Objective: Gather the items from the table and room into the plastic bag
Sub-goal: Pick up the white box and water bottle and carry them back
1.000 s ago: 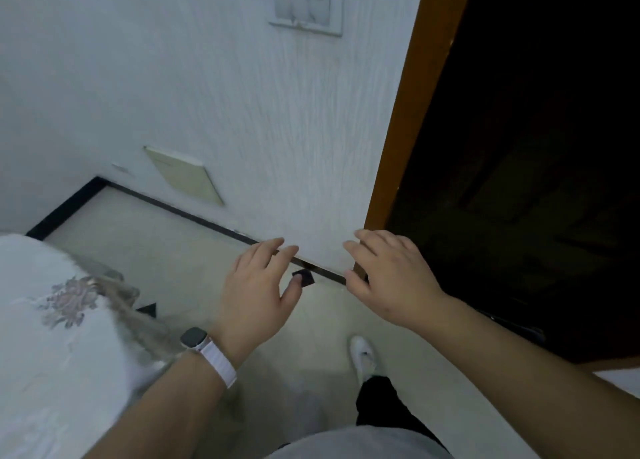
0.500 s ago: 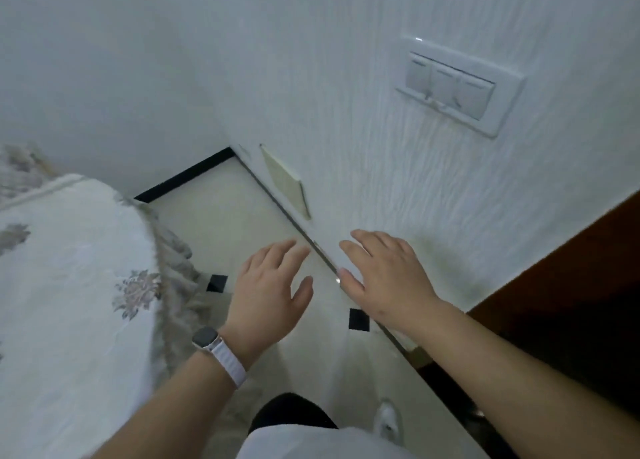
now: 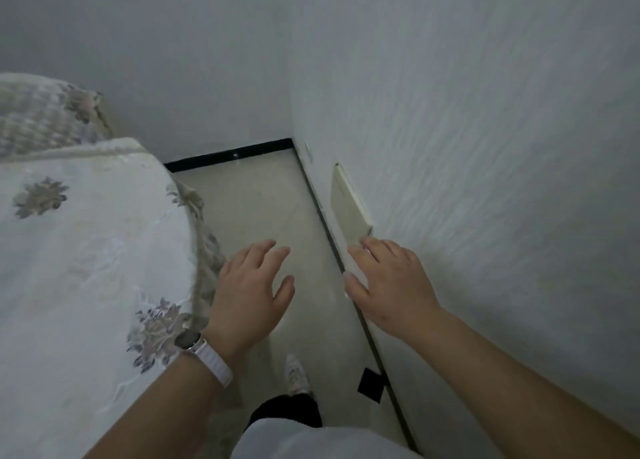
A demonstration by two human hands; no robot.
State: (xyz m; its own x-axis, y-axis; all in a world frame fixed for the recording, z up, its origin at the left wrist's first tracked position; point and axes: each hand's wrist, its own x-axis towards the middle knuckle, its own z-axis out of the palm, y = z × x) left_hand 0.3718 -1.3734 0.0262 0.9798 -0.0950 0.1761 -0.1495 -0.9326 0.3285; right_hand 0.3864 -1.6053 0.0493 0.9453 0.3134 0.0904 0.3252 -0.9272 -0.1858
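Two hands are in view, both holding nothing. One cloth-covered table (image 3: 86, 251) with a floral print is cut off at the left edge. Your left hand (image 3: 249, 299) hangs over the floor (image 3: 256, 209), fingers spread and relaxed, with one watch (image 3: 188, 339) at the wrist, its face unreadable. One shoe (image 3: 296, 372) is partly hidden. Your right hand (image 3: 391, 285), fingers straight, is by the wall (image 3: 485, 147) — contact cannot be told — below one cream plate (image 3: 348, 206).

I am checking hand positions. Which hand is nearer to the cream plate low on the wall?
Right. The right hand is close to the cream plate, fingertips by its lower end. The left hand hovers farther away, over the floor beside the floral cloth.
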